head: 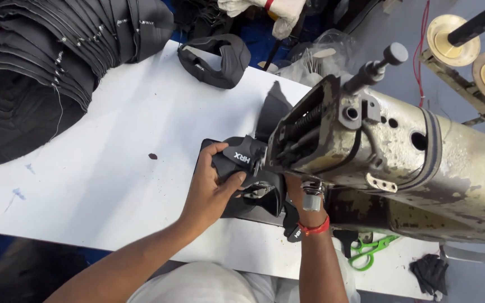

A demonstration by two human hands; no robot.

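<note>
the black shoe upper piece [248, 168] sits on the white table [113, 168], pushed up under the head of the worn sewing machine [377, 151]. my left hand [211, 188] is clamped on its near edge, thumb on top. my right hand [296, 188] is mostly hidden behind the machine, so i cannot tell its grip. green scissors [369, 251] lie near the table's front edge, and a stack of black pieces [46, 62] is far left.
</note>
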